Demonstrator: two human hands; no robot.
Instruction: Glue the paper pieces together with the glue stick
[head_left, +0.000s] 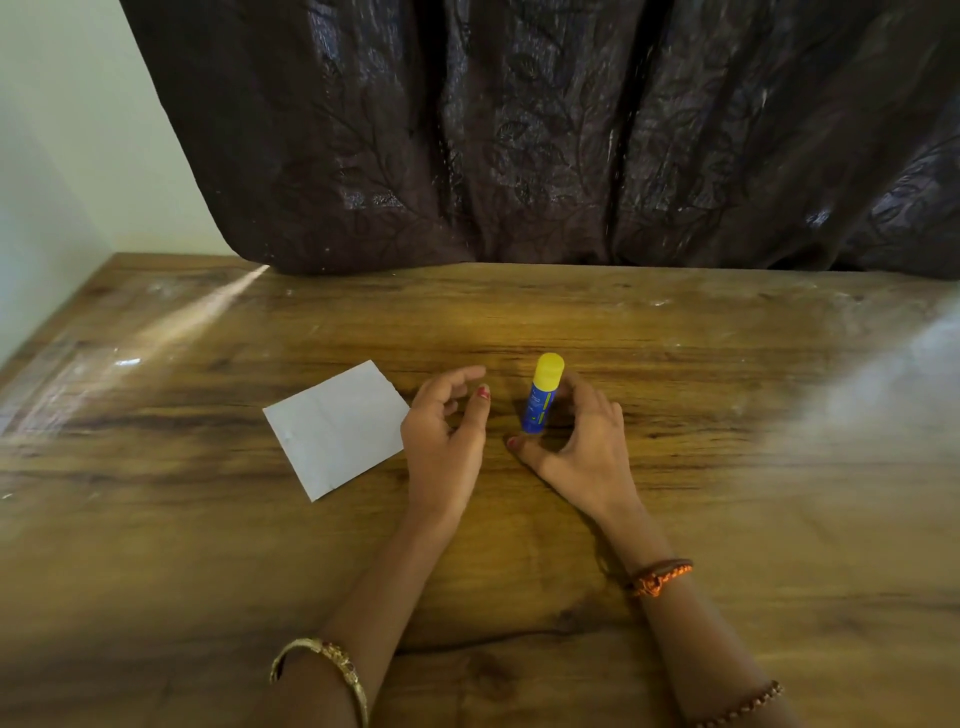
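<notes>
A blue glue stick (541, 400) with a yellow cap stands upright on the wooden table (727, 467), cap on. My right hand (582, 447) curves around its right side, fingers behind it and thumb in front near its base; a gap shows, so a firm grip cannot be told. My left hand (447, 431) hovers just left of the stick, fingers apart and empty. White paper (337, 428) lies flat on the table left of my left hand, looking like pieces lying together with a faint line across it.
A dark patterned curtain (545, 135) hangs along the table's far edge. A pale wall (78, 156) borders the left side. Bright glare patches lie on the table's left and right parts.
</notes>
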